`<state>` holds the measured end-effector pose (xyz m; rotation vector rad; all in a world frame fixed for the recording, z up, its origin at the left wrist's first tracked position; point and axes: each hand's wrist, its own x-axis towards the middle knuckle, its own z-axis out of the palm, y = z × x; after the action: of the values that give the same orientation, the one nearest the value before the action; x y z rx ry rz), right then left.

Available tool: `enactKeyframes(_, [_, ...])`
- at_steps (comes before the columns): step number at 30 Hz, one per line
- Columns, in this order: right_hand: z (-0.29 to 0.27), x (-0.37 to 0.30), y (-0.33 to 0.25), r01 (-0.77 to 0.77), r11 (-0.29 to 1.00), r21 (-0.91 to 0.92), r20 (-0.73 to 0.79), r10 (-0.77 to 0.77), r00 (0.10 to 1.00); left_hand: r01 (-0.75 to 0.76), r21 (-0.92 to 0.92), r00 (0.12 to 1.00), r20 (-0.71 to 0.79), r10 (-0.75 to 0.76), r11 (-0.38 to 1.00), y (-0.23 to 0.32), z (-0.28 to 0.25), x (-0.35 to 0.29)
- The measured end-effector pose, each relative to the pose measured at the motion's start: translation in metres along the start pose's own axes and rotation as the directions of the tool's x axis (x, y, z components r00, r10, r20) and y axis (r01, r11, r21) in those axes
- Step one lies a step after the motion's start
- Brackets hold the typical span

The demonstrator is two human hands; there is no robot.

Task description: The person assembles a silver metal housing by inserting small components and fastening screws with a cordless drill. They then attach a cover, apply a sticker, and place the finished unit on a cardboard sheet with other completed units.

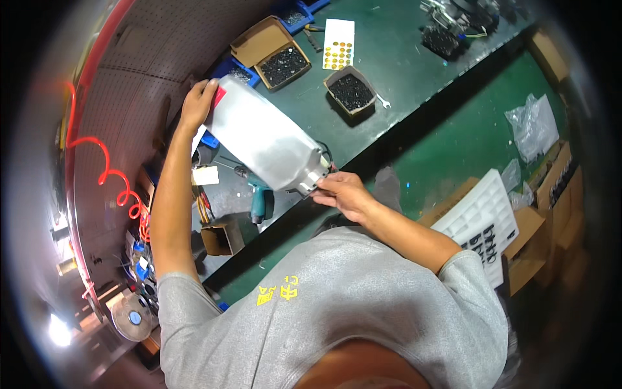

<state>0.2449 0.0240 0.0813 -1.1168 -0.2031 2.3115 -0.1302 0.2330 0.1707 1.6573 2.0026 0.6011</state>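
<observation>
A long silver-grey metal housing (262, 133) is held up at a slant over the bench edge. Its far upper end, with a small red label, is gripped by my left hand (198, 105), fingers closed over the rim. My right hand (346, 194) pinches the narrower near end, where bracket-like metal parts and a short dark cable (326, 151) show. Below the housing, a teal power screwdriver (258, 201) lies on the bench, partly covered by it. The housing's underside is hidden.
On the green bench (402, 65) stand a carton of dark screws (283, 66), a smaller box of screws (351, 89), a wrench (383, 102) and a gold sticker sheet (339, 44). A red coiled hose (107, 165) hangs left. Cartons (525, 253) and a white foam tray (476, 214) stand right.
</observation>
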Motion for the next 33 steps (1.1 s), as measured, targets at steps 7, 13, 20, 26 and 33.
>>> enactKeyframes(7, [0.006,0.016,0.065,0.026,0.995,0.093,-0.114,-0.015,0.993,0.023,-0.016,1.000,-0.001,-0.023,1.000,-0.053,0.022,-0.014])
enactKeyframes(13, [0.002,0.027,0.083,0.080,0.993,0.084,-0.213,-0.061,0.975,-0.016,-0.018,0.999,0.033,0.017,1.000,-0.061,0.042,-0.010])
enactKeyframes(20, [-0.001,0.042,0.087,0.133,0.989,0.059,-0.285,-0.111,0.952,0.049,-0.019,0.997,0.057,-0.048,0.999,-0.064,0.061,0.001])
enactKeyframes(26, [-0.002,0.043,0.090,0.141,0.989,0.045,-0.325,-0.119,0.938,0.079,-0.028,0.993,0.085,-0.076,0.997,-0.083,0.076,0.009])
enactKeyframes(33, [-0.007,0.046,0.088,0.064,0.997,0.034,-0.311,-0.051,0.949,0.110,0.013,0.991,0.077,-0.111,0.994,-0.087,0.088,0.011])
